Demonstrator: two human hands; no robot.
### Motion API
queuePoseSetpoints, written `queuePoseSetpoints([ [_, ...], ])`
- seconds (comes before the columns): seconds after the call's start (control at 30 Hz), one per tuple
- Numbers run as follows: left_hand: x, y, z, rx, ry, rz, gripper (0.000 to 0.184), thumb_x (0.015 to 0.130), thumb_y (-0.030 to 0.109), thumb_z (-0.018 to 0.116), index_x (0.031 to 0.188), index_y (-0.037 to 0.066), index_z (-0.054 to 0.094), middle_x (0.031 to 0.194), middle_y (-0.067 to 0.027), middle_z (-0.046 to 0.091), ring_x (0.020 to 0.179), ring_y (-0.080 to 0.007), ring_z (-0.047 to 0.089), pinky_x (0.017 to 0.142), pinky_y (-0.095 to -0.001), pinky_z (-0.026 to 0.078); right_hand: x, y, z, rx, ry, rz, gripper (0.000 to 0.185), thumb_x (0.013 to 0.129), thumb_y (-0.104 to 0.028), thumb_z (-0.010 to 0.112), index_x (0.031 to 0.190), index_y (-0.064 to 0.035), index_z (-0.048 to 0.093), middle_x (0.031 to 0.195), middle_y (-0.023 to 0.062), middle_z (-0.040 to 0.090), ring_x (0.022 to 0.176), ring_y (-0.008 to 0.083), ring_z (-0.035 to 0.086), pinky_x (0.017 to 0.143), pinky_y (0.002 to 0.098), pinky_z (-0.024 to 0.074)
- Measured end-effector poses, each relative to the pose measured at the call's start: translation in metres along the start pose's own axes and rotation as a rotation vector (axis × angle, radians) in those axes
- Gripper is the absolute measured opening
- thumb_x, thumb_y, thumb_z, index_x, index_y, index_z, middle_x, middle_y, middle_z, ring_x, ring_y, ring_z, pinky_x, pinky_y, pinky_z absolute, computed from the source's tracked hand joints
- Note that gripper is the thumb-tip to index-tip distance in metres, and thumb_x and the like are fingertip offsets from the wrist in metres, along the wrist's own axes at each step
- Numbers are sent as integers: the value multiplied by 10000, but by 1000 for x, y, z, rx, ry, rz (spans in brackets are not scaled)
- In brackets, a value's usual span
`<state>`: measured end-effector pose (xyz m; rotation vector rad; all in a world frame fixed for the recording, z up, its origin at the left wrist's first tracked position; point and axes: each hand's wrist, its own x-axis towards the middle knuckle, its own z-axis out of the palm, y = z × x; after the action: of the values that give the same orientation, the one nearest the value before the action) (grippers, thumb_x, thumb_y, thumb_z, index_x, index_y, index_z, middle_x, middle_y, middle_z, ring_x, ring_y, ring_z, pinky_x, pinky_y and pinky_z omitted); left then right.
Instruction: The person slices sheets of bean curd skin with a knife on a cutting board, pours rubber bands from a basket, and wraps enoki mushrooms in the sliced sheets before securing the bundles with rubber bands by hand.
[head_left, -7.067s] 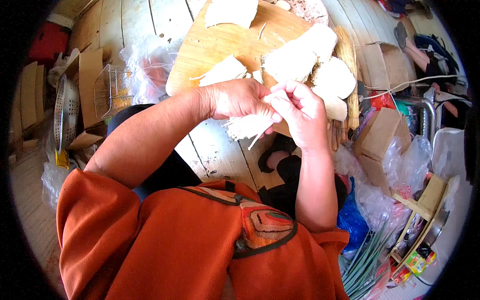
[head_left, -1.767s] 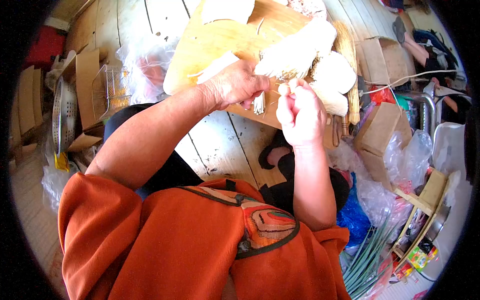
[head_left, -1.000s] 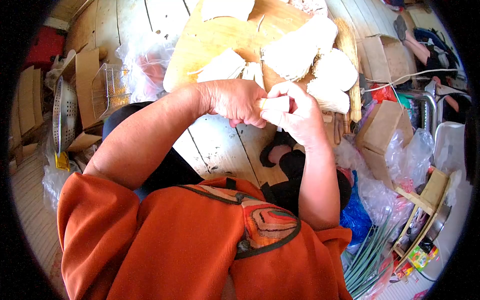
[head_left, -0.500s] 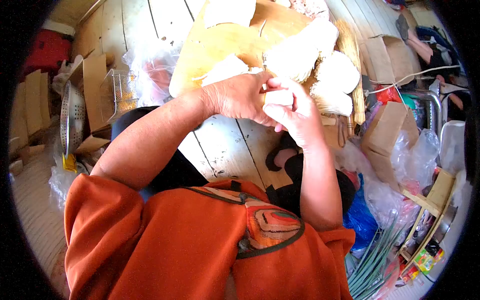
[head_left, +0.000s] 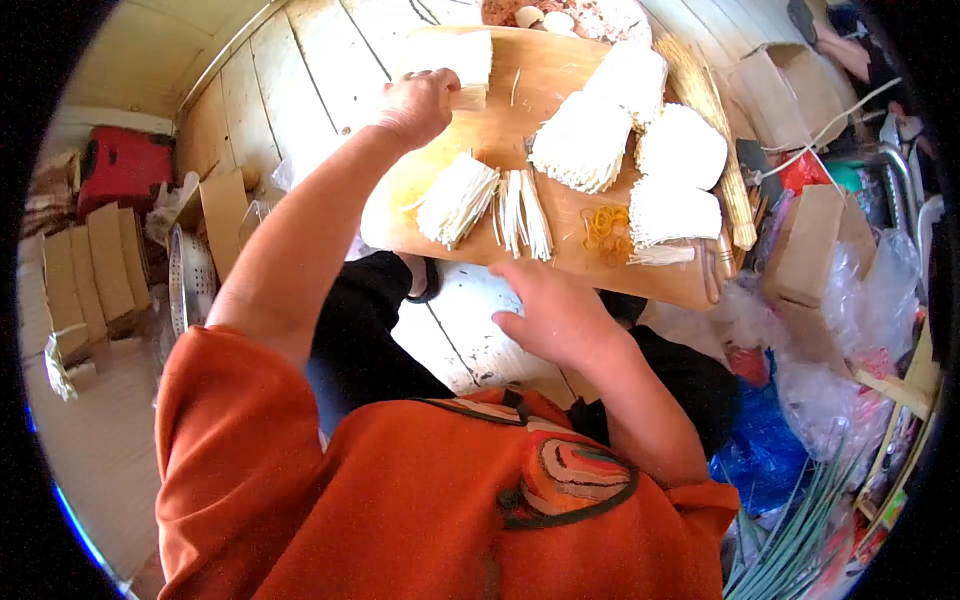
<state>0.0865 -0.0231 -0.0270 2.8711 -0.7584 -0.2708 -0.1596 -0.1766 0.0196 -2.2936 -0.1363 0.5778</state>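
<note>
My left hand point(head_left: 420, 105) reaches to the upper left of the wooden board point(head_left: 400, 215), its fingers curled against the edge of a flat white stack point(head_left: 475, 60). Near the board's front edge, my right hand point(head_left: 560, 310) is empty, thumb and fingers apart. Two loose bunches of thin white strips, a wide one point(head_left: 458, 200) and a narrow one point(head_left: 522, 215), lie between my hands. On the right side of the board are several larger white bundles point(head_left: 580, 140) with cut, stringy ends. Yellow rubber bands point(head_left: 607, 232) form a small pile beside them.
A straw brush point(head_left: 705, 130) runs along the board's right edge. Farther right are cardboard boxes point(head_left: 815, 240), plastic bags, a blue bag point(head_left: 765, 430) and long green stalks point(head_left: 790, 530). At left stand a perforated metal strainer point(head_left: 190, 280) and a red case point(head_left: 128, 170). Another person's leg point(head_left: 845, 50) shows at upper right.
The hands, together over a small white bundle, have separated. My left hand has moved up to the flat stack; my right hand has lowered and opened. The view has shifted, uncovering the strips and rubber bands.
</note>
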Motion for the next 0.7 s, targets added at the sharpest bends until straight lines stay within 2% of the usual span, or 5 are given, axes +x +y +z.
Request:
queuePoseSetpoints([
  [0.1, 8, 0, 19, 103, 103, -52, 327, 804, 136, 542, 1112, 211, 620, 1215, -66, 551, 1213, -257, 461, 1000, -545, 338, -4, 6, 6, -61, -49, -47, 439, 801, -200, 657, 1185, -24, 540, 1081, 185, 608, 973, 358, 606, 844, 442, 490],
  [0.23, 17, -2, 30, 189, 141, -87, 326, 804, 188, 595, 1121, 246, 647, 1209, -66, 553, 1217, -264, 442, 1007, -569, 321, -1, 5, 4, -73, -105, 36, 437, 795, -206, 666, 1173, -23, 549, 1071, 196, 607, 963, 362, 609, 842, 446, 489],
  [0.33, 19, -6, 36, 233, 206, -57, 354, 731, 231, 686, 1081, 270, 648, 1157, -62, 593, 1134, -261, 494, 915, -484, 369, -1, 3, 3, -90, -115, 20, 431, 785, -206, 678, 1158, -24, 561, 1047, 196, 611, 956, 361, 613, 842, 444, 490],
  [0.57, -2, 5, 14, 221, 183, 1, 419, 736, 250, 714, 1141, 213, 614, 1091, -76, 629, 1119, -264, 537, 930, -473, 404, 2, 8, 6, -130, -62, 38, 371, 790, -188, 663, 1111, -22, 579, 1009, 185, 620, 938, 355, 615, 828, 444, 493],
  [0.7, -32, 26, -17, -30, -209, -44, 549, 779, 326, 723, 1243, 95, 542, 1132, -164, 628, 1042, -311, 611, 924, -375, 477, 6, -1, -2, -171, -77, 81, 334, 803, -189, 645, 1089, -30, 583, 1001, 175, 626, 954, 344, 612, 829, 444, 493],
])
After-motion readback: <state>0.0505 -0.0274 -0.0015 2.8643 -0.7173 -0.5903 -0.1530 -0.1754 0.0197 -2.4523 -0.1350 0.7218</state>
